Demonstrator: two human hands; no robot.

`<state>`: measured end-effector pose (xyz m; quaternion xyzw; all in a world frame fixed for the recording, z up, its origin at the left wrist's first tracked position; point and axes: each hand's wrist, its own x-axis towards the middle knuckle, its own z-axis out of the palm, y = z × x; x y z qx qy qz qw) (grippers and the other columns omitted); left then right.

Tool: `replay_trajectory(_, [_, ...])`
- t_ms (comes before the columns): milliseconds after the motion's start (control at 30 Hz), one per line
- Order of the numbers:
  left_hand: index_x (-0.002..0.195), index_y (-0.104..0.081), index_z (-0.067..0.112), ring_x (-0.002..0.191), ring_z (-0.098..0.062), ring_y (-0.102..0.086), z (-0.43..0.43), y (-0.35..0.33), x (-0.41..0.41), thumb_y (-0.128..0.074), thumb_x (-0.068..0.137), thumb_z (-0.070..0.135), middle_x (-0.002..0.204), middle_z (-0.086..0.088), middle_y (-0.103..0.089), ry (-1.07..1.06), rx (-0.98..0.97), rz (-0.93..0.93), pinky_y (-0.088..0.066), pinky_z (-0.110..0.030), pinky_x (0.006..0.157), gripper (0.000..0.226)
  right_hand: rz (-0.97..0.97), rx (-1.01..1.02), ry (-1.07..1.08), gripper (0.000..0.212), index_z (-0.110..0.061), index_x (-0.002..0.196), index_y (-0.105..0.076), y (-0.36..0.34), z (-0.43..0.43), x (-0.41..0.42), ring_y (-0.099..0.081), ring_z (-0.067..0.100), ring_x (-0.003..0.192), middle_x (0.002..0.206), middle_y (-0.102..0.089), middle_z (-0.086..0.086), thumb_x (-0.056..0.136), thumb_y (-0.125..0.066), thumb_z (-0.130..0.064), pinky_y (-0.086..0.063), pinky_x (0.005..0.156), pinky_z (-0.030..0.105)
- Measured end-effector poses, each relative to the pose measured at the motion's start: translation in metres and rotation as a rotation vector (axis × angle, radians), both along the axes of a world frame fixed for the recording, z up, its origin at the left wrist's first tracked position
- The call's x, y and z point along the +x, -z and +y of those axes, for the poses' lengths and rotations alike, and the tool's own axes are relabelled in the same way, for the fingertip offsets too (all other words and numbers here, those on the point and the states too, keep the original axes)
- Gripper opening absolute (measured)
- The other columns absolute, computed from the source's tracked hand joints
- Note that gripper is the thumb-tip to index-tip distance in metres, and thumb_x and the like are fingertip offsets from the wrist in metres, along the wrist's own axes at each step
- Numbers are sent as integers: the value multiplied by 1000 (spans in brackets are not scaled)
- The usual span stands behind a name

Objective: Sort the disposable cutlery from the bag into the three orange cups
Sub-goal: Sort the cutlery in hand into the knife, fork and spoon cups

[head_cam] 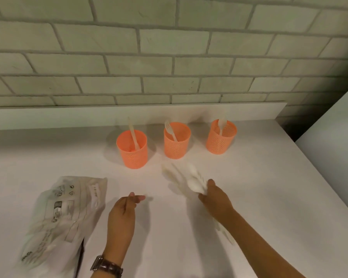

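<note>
The right hand (pixel 215 199) is closed round a blurred bundle of white plastic cutlery (pixel 191 181), held near the middle orange cup (pixel 177 149). The left hand (pixel 123 209) is kept loosely curled, with nothing held. The bag (pixel 66 213) is laid on the white counter (pixel 249 197) beside it. A knife (pixel 133 135) is stood in the left orange cup (pixel 133 157), a fork (pixel 170 130) in the middle one, and a spoon (pixel 221 124) in the right orange cup (pixel 220 143).
</note>
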<state>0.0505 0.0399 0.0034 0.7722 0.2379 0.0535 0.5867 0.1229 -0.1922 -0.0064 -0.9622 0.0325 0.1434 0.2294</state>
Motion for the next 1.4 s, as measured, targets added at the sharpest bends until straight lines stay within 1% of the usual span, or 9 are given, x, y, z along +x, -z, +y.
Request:
replay_trajectory(167, [81, -69, 24, 84, -16, -62, -13, 7, 16, -44, 96, 24, 93, 3, -68, 106, 28, 68, -41, -22, 72, 29, 85, 620, 196, 14, -15, 98, -41, -38, -35, -10, -50, 18, 40, 61, -51, 7, 89, -45, -5, -46, 49, 30])
replay_trajectory(367, [71, -58, 18, 71, -17, -58, -56, 9, 73, -54, 84, 51, 69, 5, -63, 290, 456, 147, -37, -24, 54, 36, -48, 943, 352, 21, -11, 76, -39, -60, -66, -29, -34, 19, 39, 54, -37, 6, 92, -53, -14, -33, 42, 28])
replay_trajectory(467, [75, -56, 16, 82, -22, -61, -68, 15, 97, -53, 80, 61, 80, 1, -64, 417, 719, 263, -37, -26, 61, 46, -87, 1016, 419, 30, -11, 70, -40, -63, -75, -35, -30, 19, 39, 51, -33, 4, 89, -60, -21, -31, 41, 27])
replay_trajectory(567, [84, -60, 12, 89, -25, -63, -71, 22, 108, -58, 79, 58, 89, -3, -66, 451, 774, 313, -38, -27, 63, 47, -118, 1042, 445, 29, -11, 72, -40, -64, -84, -39, -30, 19, 39, 50, -33, 2, 87, -62, -21, -31, 40, 27])
replay_trajectory(867, [72, -57, 18, 72, -17, -57, -58, 15, 68, -68, 77, 26, 76, 3, -60, 433, 636, 284, -39, -24, 56, 14, -146, 1011, 526, 27, -12, 76, -39, -55, -106, -54, -41, 23, 39, 52, -37, 5, 89, -61, -20, -41, 46, 31])
replay_trajectory(1100, [115, -54, 19, 62, -11, -47, -99, 10, -6, -45, 92, 5, 80, 1, -52, 413, -9, 302, -40, -16, 58, 28, -101, 1079, 566, 22, -11, 78, -42, -44, -122, -67, -36, 20, 38, 51, -36, 3, 89, -61, -18, -35, 42, 29])
replay_trajectory(1233, [95, -60, 10, 36, -6, -30, -157, -5, -41, -42, 92, 6, 62, -1, -40, 280, -422, 432, -25, -16, 36, 19, -60, 1076, 526, 20, -10, 82, -45, -42, -142, -64, -35, 19, 38, 50, -37, 2, 90, -59, -20, -35, 43, 30])
replay_trajectory(1300, [86, -56, 11, 39, -8, -31, -182, -4, -42, -48, 93, 20, 63, 0, -40, 272, -370, 409, -26, -18, 39, 13, -38, 1067, 480, 19, -9, 83, -46, -44, -153, -61, -35, 19, 39, 51, -36, 3, 90, -59, -21, -36, 43, 30])
replay_trajectory(1400, [90, -50, 18, 57, -9, -48, -208, 7, -28, -49, 92, 36, 73, 6, -52, 263, -7, 298, -33, -19, 49, 18, -13, 1037, 402, 15, -11, 85, -49, -47, -173, -56, -36, 18, 38, 51, -38, 3, 90, -58, -21, -37, 44, 30])
